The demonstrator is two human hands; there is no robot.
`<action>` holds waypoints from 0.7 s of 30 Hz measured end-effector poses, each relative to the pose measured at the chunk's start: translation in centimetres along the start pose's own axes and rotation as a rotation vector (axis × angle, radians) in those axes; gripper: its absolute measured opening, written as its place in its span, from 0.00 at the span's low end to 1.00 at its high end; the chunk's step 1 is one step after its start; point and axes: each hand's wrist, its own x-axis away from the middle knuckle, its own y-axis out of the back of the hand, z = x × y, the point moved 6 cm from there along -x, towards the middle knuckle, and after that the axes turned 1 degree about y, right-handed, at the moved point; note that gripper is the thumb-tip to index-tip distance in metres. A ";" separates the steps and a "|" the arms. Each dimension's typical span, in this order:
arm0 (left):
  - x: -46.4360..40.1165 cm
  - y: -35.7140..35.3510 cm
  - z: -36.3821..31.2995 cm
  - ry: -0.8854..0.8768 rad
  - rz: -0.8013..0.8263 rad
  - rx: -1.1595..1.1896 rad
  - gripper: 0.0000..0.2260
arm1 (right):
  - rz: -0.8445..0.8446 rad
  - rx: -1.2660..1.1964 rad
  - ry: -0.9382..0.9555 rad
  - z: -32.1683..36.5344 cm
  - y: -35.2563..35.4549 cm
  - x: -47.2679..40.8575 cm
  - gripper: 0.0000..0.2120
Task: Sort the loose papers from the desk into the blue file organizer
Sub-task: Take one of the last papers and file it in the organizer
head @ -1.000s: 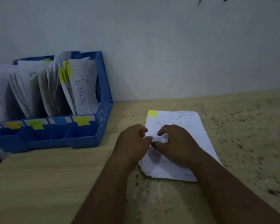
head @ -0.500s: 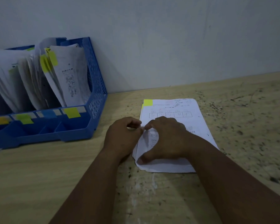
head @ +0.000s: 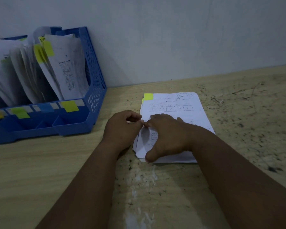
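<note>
The stack of loose papers [head: 175, 113] lies flat on the desk [head: 40, 171], right of the blue file organizer [head: 89, 103]. Left hand [head: 122, 129] pinches the top sheet's left edge; right hand [head: 167, 136] presses the stack, fingers spread. Judged step: separating one sheet; next, lift it clear and carry it to the matching tabbed compartment.

We see a light wood-grain desk surface [head: 31, 176], worn and speckled with dark marks toward the right. A pale scuffed streak [head: 139, 187] runs down its middle. A plain grey-white wall [head: 172, 38] stands behind.
</note>
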 end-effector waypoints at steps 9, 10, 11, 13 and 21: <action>0.0 0.1 -0.1 0.024 -0.017 0.039 0.03 | -0.127 -0.167 0.020 -0.4 0.9 -0.1 0.41; 0.0 0.0 0.0 0.031 -0.007 0.040 0.04 | -0.100 -0.140 0.026 -0.3 0.9 0.0 0.40; 0.0 0.0 0.0 0.038 0.004 0.039 0.04 | -0.069 -0.114 0.029 -0.2 0.7 0.0 0.39; 0.1 -0.1 0.0 0.048 0.014 0.030 0.04 | -0.037 -0.090 0.034 0.1 0.7 0.2 0.37; 0.4 0.0 -0.5 0.052 0.035 0.028 0.04 | -0.112 -0.040 0.064 0.9 0.9 0.5 0.25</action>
